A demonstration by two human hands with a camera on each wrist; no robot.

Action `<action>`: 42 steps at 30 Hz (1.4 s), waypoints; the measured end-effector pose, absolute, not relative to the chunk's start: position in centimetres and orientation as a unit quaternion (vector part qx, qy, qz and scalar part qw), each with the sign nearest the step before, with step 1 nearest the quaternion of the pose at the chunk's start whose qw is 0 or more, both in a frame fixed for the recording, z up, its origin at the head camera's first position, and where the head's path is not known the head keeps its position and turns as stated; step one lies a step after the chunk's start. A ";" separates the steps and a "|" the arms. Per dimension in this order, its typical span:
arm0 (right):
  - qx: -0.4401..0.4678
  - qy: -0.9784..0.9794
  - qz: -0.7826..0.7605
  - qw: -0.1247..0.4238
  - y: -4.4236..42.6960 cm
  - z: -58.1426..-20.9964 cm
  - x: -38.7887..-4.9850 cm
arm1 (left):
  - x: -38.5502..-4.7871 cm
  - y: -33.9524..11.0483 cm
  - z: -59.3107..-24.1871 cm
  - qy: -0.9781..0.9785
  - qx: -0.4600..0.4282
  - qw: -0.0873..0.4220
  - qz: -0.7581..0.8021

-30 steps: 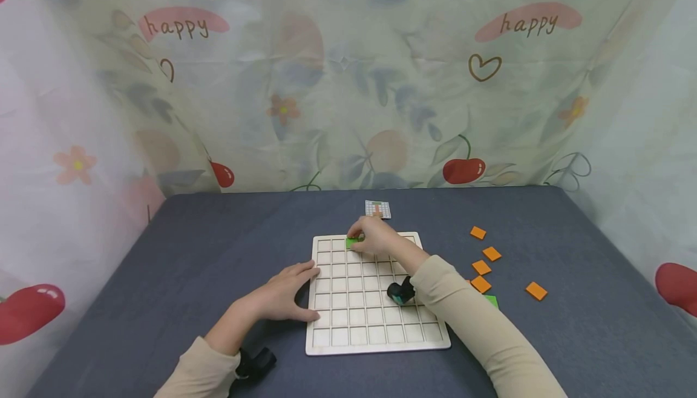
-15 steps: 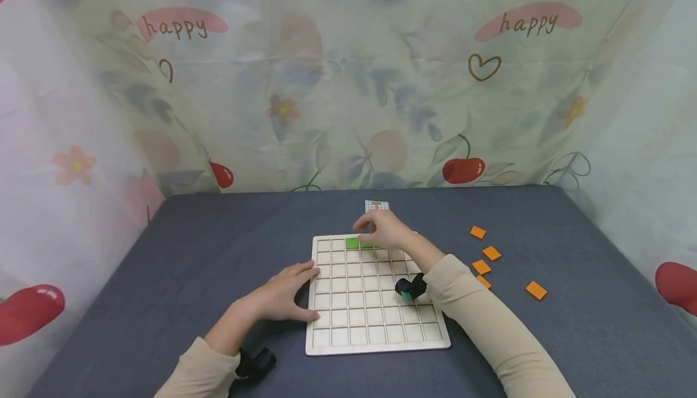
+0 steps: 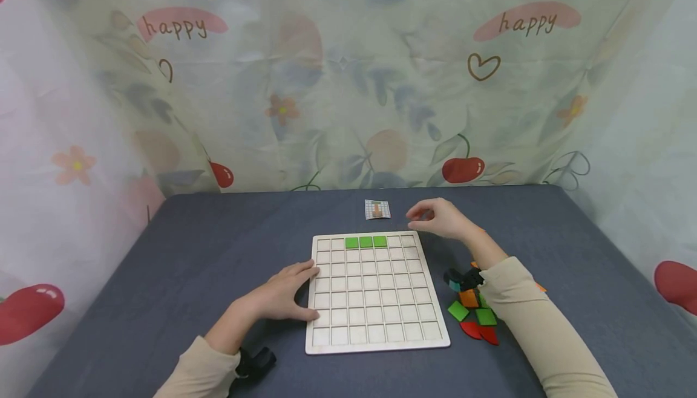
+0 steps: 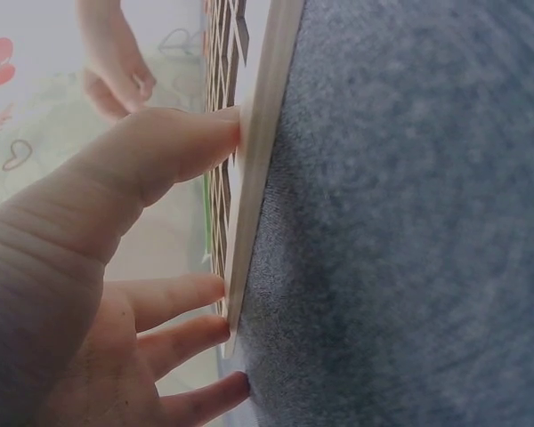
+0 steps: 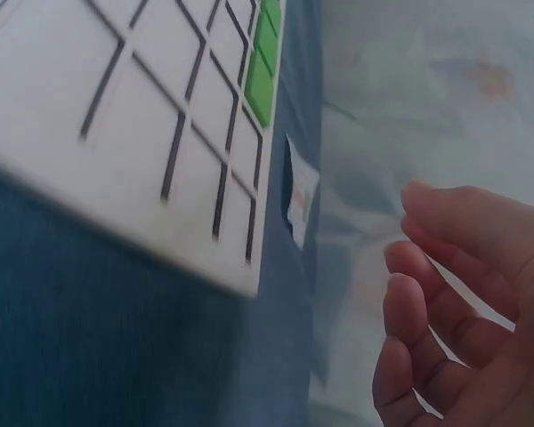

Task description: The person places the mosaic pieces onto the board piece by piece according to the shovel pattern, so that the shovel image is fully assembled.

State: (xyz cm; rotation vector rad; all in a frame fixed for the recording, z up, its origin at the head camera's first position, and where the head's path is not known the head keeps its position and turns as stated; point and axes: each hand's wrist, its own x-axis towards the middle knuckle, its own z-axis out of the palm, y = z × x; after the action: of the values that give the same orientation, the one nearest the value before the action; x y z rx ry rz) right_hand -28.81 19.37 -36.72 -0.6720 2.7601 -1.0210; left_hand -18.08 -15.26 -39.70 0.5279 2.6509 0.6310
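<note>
A white gridded board (image 3: 376,292) lies on the dark table, with three green squares (image 3: 366,242) side by side in its far row. My left hand (image 3: 285,292) rests at the board's left edge, thumb and fingers spread; in the left wrist view, the thumb of the left hand (image 4: 133,205) touches the rim. Beyond the board's far right corner, my right hand (image 3: 443,219) hovers with relaxed, slightly bent fingers and nothing between them. The right wrist view shows the fingers of this right hand (image 5: 463,311) apart from the board (image 5: 160,124).
A small printed card (image 3: 377,209) lies behind the board. To the right are green tiles (image 3: 486,317), an orange tile (image 3: 468,298) and red curved pieces (image 3: 471,329), with more pieces partly hidden under the right forearm. A patterned cloth hangs behind the table.
My right hand has moved off the board's far row to the right, uncovering three green squares and the card. The left hand has stayed in place.
</note>
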 end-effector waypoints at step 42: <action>-0.016 0.947 -0.314 0.063 31.4 -40.5 -27.9 | -18.2 -15.4 -39.9 0.937 0.196 0.181 0.227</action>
State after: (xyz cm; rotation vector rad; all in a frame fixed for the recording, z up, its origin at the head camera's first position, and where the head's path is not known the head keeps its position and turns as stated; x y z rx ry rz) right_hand -27.93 31.45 -40.53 -0.0491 2.8622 -0.9473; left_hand -18.24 -15.42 -39.88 0.5529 2.6453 0.6398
